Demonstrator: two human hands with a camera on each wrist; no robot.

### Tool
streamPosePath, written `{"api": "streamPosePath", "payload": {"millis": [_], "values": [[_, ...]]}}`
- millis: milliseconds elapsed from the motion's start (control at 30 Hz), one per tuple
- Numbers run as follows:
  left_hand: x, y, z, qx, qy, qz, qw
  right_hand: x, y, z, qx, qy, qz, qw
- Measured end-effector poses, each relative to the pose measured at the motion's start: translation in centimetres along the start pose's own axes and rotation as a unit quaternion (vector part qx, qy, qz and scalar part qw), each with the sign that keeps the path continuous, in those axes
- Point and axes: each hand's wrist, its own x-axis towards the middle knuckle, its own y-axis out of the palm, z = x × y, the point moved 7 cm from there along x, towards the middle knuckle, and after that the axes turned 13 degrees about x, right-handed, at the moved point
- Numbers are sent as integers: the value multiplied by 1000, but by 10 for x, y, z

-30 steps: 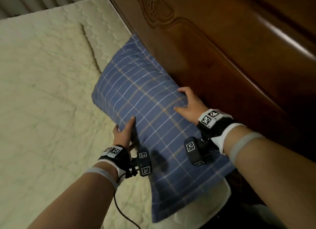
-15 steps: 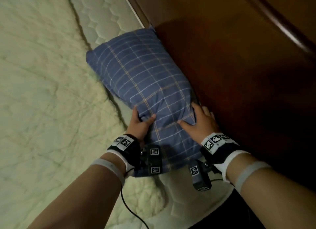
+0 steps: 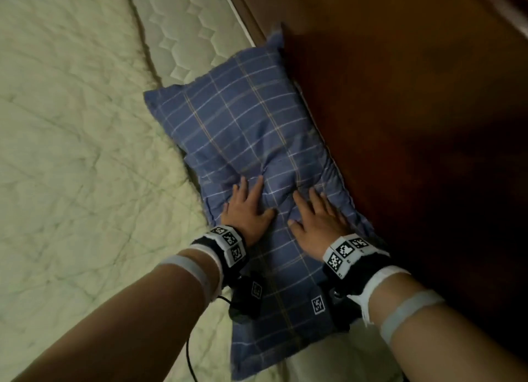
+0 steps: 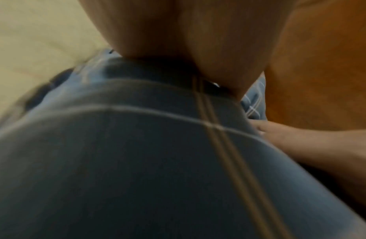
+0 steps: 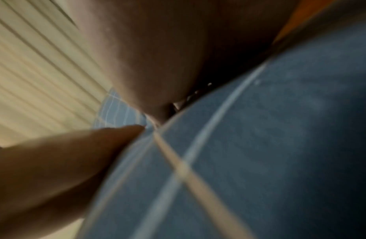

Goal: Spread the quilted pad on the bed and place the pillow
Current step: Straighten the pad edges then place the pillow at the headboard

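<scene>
I see the pale green quilted pad (image 3: 71,153) filling the left of the head view, spread over the white stitched mattress (image 3: 188,30), which shows bare in a strip at the upper middle. The dark brown wooden headboard (image 3: 414,110) takes the right side. The blue plaid fabric pillow (image 3: 251,136) lies in the centre, its long edge against the headboard and its left edge lapping the pad.

My left hand (image 3: 247,210) and right hand (image 3: 317,220) both rest flat on the pillow's lower half; neither grip is closed, the fingers spread and pressing. I judge the step to be settling the pillow: press evenly, smooth outward from the dent between the hands, and keep it square to the headboard.

The headboard crowds my right hand, and a thin black cable (image 3: 190,356) trails at the lower middle.
</scene>
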Motion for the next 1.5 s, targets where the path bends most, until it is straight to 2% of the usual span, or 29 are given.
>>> {"api": "streamPosePath", "payload": {"millis": [67,133,167,200,267,300,333,367,433,467,500,600,633,700,767,800,833,900,933,1000,1067,1167,1200,1233,1300,1333,1367,1433,1500], "values": [[13,-22,-1,-52,-7,-27,998,10,-33,10,28,-14,-89,996],[23,-78,3,-84,-44,-199,975,12,-79,33,72,-68,-253,962],[26,-96,7,-78,-52,-267,959,18,-86,42,75,-90,-273,955],[33,-105,9,-50,-51,-288,955,30,-82,51,66,-105,-238,963],[47,-74,7,36,-10,-144,989,53,-43,50,0,-62,-66,996],[50,-55,12,55,11,-76,996,60,-31,46,-22,-40,-18,999],[51,-54,17,57,28,-82,995,66,-37,46,-8,-44,-27,999],[52,-71,20,47,41,-152,986,69,-56,51,36,-63,-94,993],[45,-117,26,8,33,-358,933,64,-97,70,91,-135,-270,949],[47,-127,28,-1,16,-398,917,64,-104,79,83,-160,-296,938],[56,-126,29,1,12,-382,924,72,-99,87,59,-170,-261,949],[93,-66,32,55,-1,-159,986,113,-54,88,-76,-56,-14,995],[99,-67,35,42,14,-154,987,122,-59,93,-82,-39,-6,996],[106,-113,47,-4,15,-291,957,128,-104,126,-33,-92,-150,984],[110,-154,61,-13,-24,-423,905,118,-140,157,25,-209,-324,922],[116,-155,61,3,-24,-423,906,124,-140,162,30,-233,-344,909],[126,-140,57,16,-3,-368,930,139,-129,158,13,-227,-313,922],[141,-85,53,5,28,-174,984,176,-84,134,-35,-134,-147,979],[143,-76,58,-5,25,-127,992,189,-67,119,-49,-85,-69,993],[154,-111,71,-12,33,-231,972,203,-71,117,-38,-67,-21,997],[160,-143,73,22,20,-314,949,197,-107,148,25,-113,-73,991],[170,-91,69,36,29,-141,989,164,-178,206,97,-254,-301,914],[165,-85,73,10,15,-138,990,161,-181,214,77,-271,-343,896],[163,-96,79,-10,8,-180,984,172,-170,213,46,-260,-326,908],[151,-149,89,-27,-10,-353,935,213,-105,178,-14,-146,-136,980],[146,-164,91,-27,-27,-402,915,226,-78,156,-31,-86,-53,994],[146,-166,90,-33,-18,-402,915,232,-70,148,-17,-75,-42,996],[159,-124,81,-34,16,-271,962,224,-103,170,45,-148,-157,975],[166,-84,83,-26,2,-141,990,192,-139,197,86,-213,-292,928]]}}
